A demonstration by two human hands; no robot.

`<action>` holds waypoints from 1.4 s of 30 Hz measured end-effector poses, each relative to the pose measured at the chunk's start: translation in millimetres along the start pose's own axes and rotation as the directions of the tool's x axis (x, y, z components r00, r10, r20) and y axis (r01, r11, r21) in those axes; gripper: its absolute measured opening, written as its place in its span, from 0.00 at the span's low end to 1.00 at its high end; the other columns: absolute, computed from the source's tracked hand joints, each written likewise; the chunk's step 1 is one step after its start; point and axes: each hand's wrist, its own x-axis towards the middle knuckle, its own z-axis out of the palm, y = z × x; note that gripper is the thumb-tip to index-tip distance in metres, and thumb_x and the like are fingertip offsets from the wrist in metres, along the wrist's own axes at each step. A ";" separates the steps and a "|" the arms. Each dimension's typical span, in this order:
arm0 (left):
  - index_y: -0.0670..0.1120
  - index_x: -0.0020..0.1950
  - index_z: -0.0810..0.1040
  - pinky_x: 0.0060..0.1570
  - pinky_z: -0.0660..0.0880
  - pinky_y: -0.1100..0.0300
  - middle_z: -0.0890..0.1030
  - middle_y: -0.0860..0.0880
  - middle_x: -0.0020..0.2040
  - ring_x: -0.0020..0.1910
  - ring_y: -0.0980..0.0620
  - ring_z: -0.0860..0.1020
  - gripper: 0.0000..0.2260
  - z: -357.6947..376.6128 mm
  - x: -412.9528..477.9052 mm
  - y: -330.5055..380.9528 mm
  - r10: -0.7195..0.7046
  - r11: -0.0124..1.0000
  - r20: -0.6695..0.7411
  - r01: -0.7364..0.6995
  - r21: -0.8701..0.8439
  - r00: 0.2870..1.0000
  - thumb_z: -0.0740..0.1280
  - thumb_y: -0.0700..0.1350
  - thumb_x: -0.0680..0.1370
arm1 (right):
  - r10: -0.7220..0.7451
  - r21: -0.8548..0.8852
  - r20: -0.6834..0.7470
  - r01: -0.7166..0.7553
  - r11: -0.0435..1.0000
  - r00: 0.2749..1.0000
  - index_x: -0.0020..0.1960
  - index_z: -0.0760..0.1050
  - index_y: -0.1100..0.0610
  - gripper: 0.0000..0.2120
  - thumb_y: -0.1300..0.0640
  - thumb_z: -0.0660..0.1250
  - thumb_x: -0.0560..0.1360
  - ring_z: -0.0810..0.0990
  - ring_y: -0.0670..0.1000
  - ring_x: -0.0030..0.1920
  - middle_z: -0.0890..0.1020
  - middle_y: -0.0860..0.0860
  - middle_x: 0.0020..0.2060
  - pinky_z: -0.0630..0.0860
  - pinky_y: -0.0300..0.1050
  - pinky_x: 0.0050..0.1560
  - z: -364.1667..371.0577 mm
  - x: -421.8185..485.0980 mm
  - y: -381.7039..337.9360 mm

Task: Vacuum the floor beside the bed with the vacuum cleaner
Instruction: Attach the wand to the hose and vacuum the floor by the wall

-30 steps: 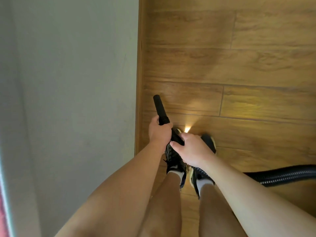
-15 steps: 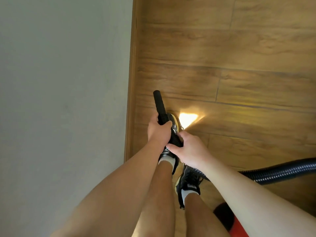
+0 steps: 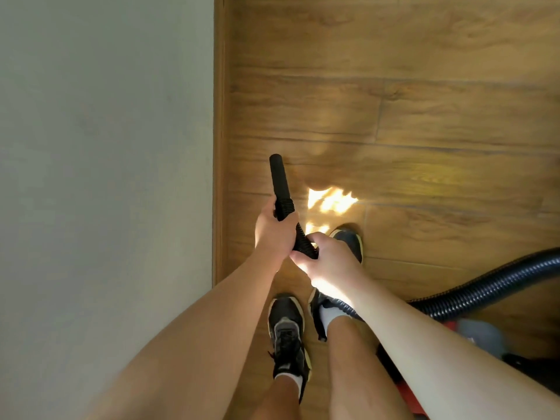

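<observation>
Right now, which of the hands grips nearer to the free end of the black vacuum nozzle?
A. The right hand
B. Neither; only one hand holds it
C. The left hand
C: the left hand grips the base of the black nozzle, where its ribbed cuff begins, while the right hand holds the ribbed hose further back, toward the person.

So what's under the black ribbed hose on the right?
Brown wood-plank floor lies under the black ribbed hose, and lower down the red vacuum cleaner body. The right forearm covers most of that body and where the hose joins it.
</observation>
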 end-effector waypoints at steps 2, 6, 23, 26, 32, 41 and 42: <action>0.58 0.65 0.72 0.38 0.76 0.62 0.80 0.55 0.48 0.45 0.52 0.81 0.16 -3.2 0.0 -6.9 0.005 1.000 0.002 -0.005 -0.007 1.000 0.67 0.41 0.81 | -0.014 -0.025 -0.010 0.013 1.000 1.000 0.56 0.75 0.52 0.14 0.42 0.68 0.78 0.81 0.50 0.37 0.80 0.48 0.37 0.71 0.40 0.32 6.0 -0.8 0.7; 0.61 0.57 0.73 0.40 0.76 0.63 0.78 0.55 0.48 0.47 0.52 0.80 0.14 -12.9 1.9 -27.1 0.026 0.999 0.009 -0.025 -0.033 1.000 0.67 0.40 0.81 | -0.022 0.000 -0.017 0.022 1.000 1.000 0.54 0.76 0.52 0.13 0.43 0.68 0.78 0.82 0.51 0.34 0.81 0.49 0.36 0.74 0.41 0.31 24.5 -4.9 3.9; 0.52 0.76 0.69 0.42 0.75 0.65 0.78 0.53 0.53 0.51 0.54 0.80 0.24 -42.5 -53.5 -116.6 0.071 0.996 0.033 -0.069 -0.063 0.997 0.68 0.42 0.81 | -0.104 0.037 -0.124 0.109 0.993 0.987 0.44 0.74 0.49 0.10 0.45 0.68 0.79 0.74 0.44 0.25 0.78 0.49 0.30 0.66 0.35 0.25 111.7 -77.8 49.7; 0.57 0.68 0.72 0.42 0.75 0.64 0.77 0.55 0.49 0.49 0.53 0.80 0.18 -47.0 -66.0 -136.9 0.079 0.996 0.027 -0.079 -0.030 0.996 0.69 0.43 0.80 | -0.121 0.101 -0.143 0.136 0.986 0.982 0.46 0.78 0.48 0.06 0.47 0.69 0.79 0.78 0.43 0.28 0.81 0.48 0.32 0.72 0.36 0.29 130.8 -92.9 62.9; 0.53 0.77 0.67 0.50 0.80 0.57 0.80 0.54 0.52 0.49 0.55 0.81 0.30 -48.1 -85.5 -180.0 0.075 0.996 0.046 -0.077 0.050 0.996 0.75 0.49 0.76 | -0.118 0.181 -0.170 0.149 0.972 0.978 0.58 0.80 0.50 0.10 0.49 0.68 0.79 0.84 0.47 0.40 0.85 0.46 0.42 0.83 0.50 0.44 170.6 -114.8 96.1; 0.54 0.78 0.66 0.56 0.82 0.48 0.83 0.50 0.54 0.50 0.52 0.84 0.34 -44.3 -107.0 -217.9 0.075 0.997 0.058 -0.073 -0.024 0.996 0.76 0.47 0.75 | -0.135 0.184 -0.185 0.169 0.968 0.973 0.64 0.79 0.47 0.15 0.46 0.68 0.79 0.82 0.43 0.44 0.84 0.43 0.46 0.75 0.36 0.40 194.5 -137.3 132.7; 0.54 0.78 0.66 0.56 0.82 0.48 0.83 0.51 0.54 0.51 0.52 0.84 0.33 -44.2 -109.2 -221.7 0.076 0.997 0.052 -0.075 -0.028 0.996 0.76 0.47 0.75 | -0.143 0.174 -0.182 0.175 0.969 0.973 0.64 0.79 0.48 0.15 0.46 0.67 0.79 0.82 0.44 0.44 0.84 0.43 0.45 0.75 0.36 0.39 196.2 -138.6 136.0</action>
